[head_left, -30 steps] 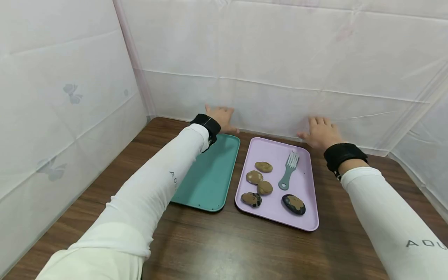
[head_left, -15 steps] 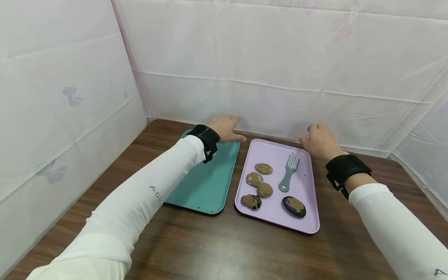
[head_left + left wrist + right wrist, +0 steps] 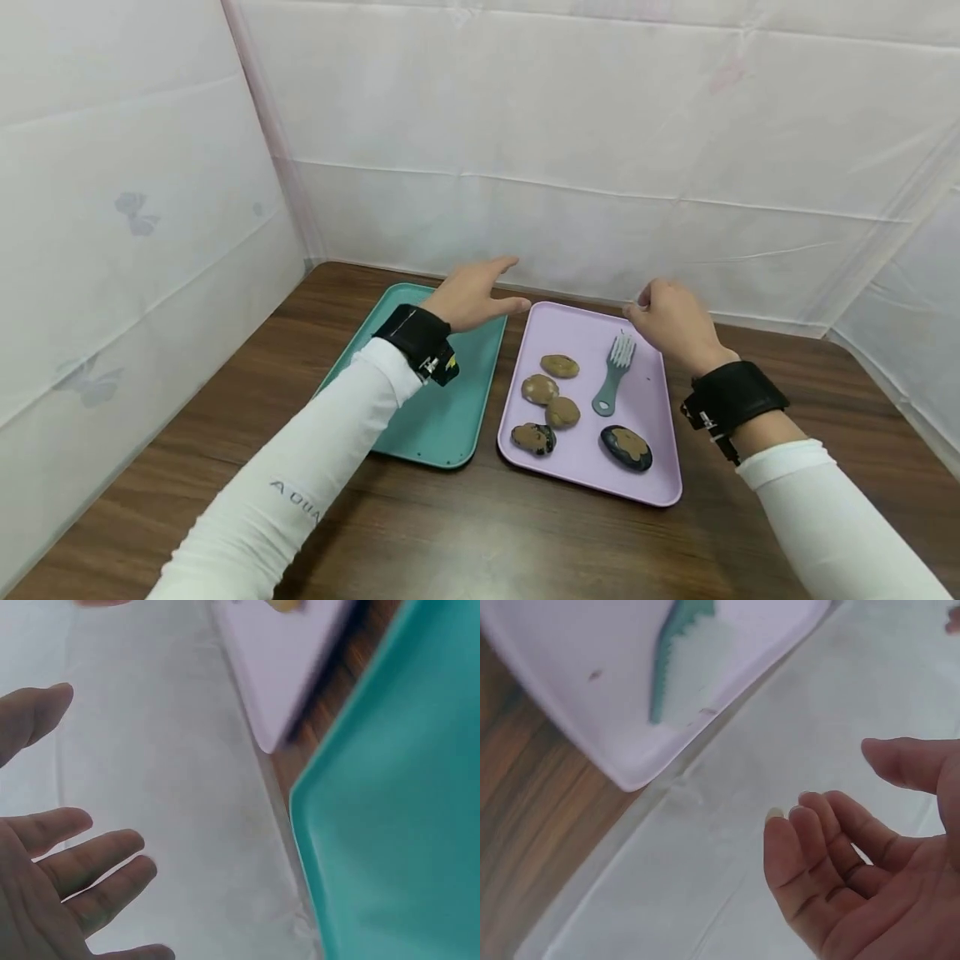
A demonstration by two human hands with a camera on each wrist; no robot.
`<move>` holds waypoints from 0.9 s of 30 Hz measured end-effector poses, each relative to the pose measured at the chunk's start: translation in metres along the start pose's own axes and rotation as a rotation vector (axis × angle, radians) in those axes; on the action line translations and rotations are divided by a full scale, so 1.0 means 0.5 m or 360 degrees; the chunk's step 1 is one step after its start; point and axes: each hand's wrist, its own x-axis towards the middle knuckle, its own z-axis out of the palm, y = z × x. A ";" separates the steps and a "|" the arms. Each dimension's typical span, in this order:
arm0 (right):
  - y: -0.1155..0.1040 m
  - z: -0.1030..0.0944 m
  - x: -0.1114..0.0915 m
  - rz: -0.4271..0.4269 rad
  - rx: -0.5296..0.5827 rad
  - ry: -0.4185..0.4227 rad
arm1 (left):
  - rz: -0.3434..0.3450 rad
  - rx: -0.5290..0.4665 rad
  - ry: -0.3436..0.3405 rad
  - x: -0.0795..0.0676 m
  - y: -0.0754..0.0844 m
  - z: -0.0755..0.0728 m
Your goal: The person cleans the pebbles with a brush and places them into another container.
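My left hand (image 3: 472,296) hovers over the far right part of the teal tray (image 3: 431,417), thumb and fingers spread, holding nothing. In the left wrist view its fingers (image 3: 105,859) are apart and relaxed. Near the far right corner of the lilac tray (image 3: 592,467) is my right hand (image 3: 675,325), its fingers loosely bent around nothing. A small brush (image 3: 613,375) with a grey-green handle and pale bristles lies on the lilac tray, close to this hand. Left of the brush lie several mud-brown stones (image 3: 540,389); a black stone (image 3: 626,448) with a brown patch lies nearer me.
Both trays lie side by side on a dark wood table (image 3: 450,533), a narrow strip of wood between them. A white sheet (image 3: 585,167) stands as a wall behind the table and at both sides. Small dark specks dot the teal tray's near edge.
Both hands have drawn back from the rear sheet toward me and lower. The right hand's fingers went from spread to loosely bent. Trays, stones and brush stay in place.
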 end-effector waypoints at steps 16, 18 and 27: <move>-0.001 0.025 -0.060 0.0270 0.0224 -0.0068 | -0.0012 -0.0305 0.0003 -0.074 0.032 0.037; 0.002 0.026 -0.068 0.0288 0.0224 -0.0110 | 0.0073 -0.0264 -0.0058 -0.083 0.045 0.046; 0.001 0.026 -0.070 0.0280 0.0180 -0.0222 | 0.0328 -0.0184 -0.0329 -0.130 0.072 0.093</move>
